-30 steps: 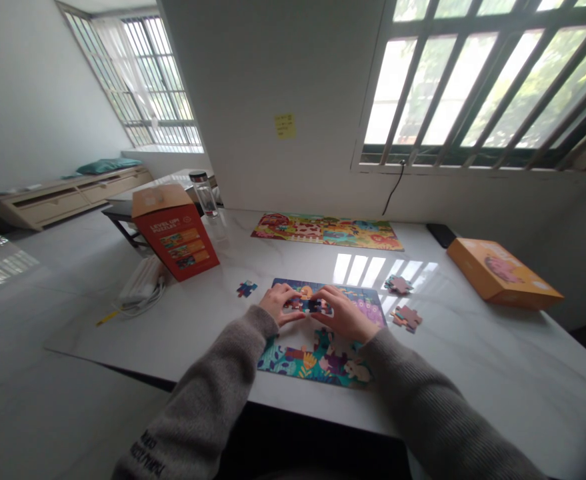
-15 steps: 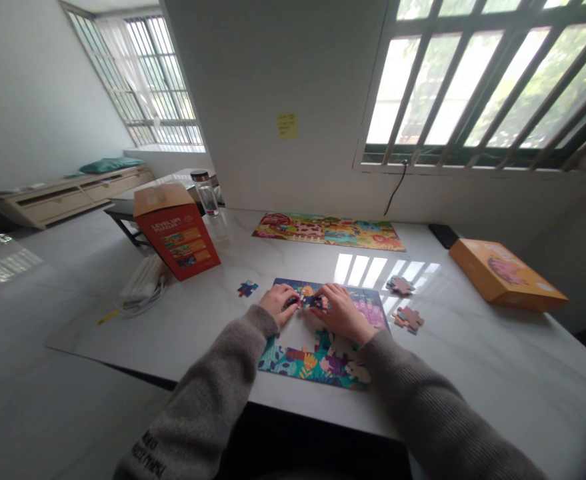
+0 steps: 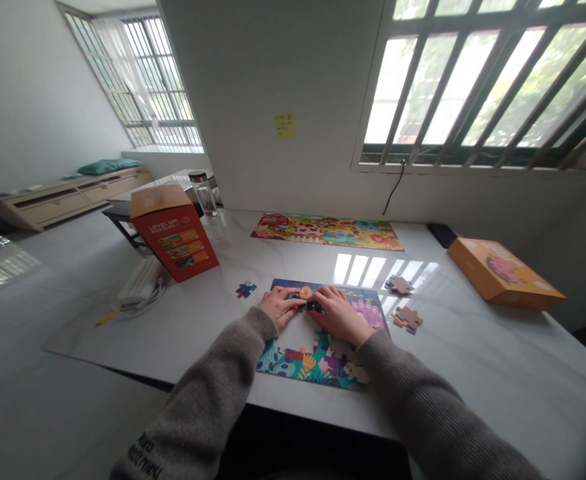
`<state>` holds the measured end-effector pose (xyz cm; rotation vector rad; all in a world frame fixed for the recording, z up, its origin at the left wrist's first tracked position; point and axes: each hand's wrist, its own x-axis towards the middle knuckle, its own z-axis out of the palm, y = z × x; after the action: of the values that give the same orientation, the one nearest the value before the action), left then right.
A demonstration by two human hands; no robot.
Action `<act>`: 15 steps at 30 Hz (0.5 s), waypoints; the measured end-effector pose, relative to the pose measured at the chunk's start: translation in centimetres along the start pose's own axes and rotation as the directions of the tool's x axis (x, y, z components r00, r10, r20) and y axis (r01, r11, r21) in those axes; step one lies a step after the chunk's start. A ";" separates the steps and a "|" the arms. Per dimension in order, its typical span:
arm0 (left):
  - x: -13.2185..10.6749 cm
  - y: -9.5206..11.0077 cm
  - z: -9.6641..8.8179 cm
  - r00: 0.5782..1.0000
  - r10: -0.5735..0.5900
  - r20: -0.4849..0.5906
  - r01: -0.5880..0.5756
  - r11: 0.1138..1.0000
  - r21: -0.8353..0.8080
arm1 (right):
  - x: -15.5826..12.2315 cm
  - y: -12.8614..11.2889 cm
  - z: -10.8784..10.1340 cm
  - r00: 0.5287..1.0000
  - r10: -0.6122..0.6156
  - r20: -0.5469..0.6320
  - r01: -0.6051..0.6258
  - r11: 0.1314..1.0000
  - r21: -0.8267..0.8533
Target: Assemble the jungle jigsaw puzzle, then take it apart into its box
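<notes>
My left hand [image 3: 280,307] and my right hand [image 3: 338,315] meet over a partly assembled jigsaw puzzle [image 3: 313,363] lying on its dark blue board [image 3: 293,285]. The fingertips of both hands press on a dark blue jigsaw piece [image 3: 314,306]. An orange patch of puzzle [image 3: 306,292] shows just above it. Below my wrists, colourful leafy pieces form the puzzle's lower part, with a bare white gap under my palms. Loose pieces lie nearby: a blue one [image 3: 246,289] to the left, and two [image 3: 407,319] to the right.
A finished animal puzzle [image 3: 327,232] lies at the back of the white marble table [image 3: 473,353]. A red box [image 3: 175,243], glass bottle [image 3: 203,195], white cable [image 3: 140,288], orange box [image 3: 503,273] and dark phone [image 3: 441,235] stand around it.
My hands have drawn closer together over the dark blue piece, with my left fingers reaching further right. The view has shifted slightly. The loose pieces and boxes stay where they were.
</notes>
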<state>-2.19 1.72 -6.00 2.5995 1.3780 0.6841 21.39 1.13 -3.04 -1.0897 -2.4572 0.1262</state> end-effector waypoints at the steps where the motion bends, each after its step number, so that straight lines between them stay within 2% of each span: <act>1: -0.1 0.0 0.0 1.000 0.013 0.010 -0.013 1.000 -0.006 | 0.0 0.0 0.0 1.000 -0.003 0.005 0.003 1.000 -0.003; 8: -0.4 0.1 0.0 0.999 0.032 0.016 -0.032 0.999 -0.024 | -0.2 0.1 -0.3 0.999 -0.039 0.019 0.039 0.999 -0.007; 15: -0.4 0.3 0.5 0.998 0.058 -0.015 -0.058 0.998 -0.015 | -0.2 0.0 -0.5 1.000 -0.025 0.019 0.025 0.999 -0.039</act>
<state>-1.96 1.28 -6.46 2.6372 1.3012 0.7197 21.73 0.95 -2.71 -1.0785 -2.4988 0.0816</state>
